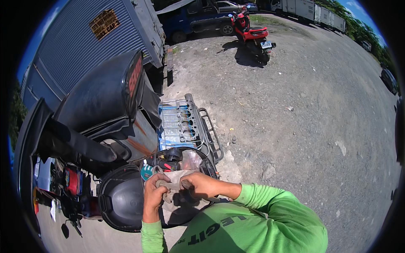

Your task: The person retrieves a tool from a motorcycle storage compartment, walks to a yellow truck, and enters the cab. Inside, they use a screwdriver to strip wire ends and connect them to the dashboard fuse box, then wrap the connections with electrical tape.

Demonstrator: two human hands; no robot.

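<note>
Close in front of my body, both hands work on a beige-grey cloth [175, 213] that looks like a soft bag, though its full shape is hidden. My left hand [155, 189] is closed on a folded edge of it. Just to the right, my right hand [201, 185] pinches the same edge, its fingers curled in shadow. Below them the fabric hangs over the rim of an open black top box. Inside the box, beyond my hands, lie a clear plastic bag [192, 161], red-handled tools [170, 167] and a dark round part [172, 154]. A teal round item [146, 172] sits beside my left hand.
The box's black lid [122, 198] lies open to the left. Ahead, a metal engine part [181, 122] with several holes rests on a sidecar rack. A black sidecar canopy [101, 92] rises at left. A red scooter [252, 36] stands farther off on gravel ground [295, 118].
</note>
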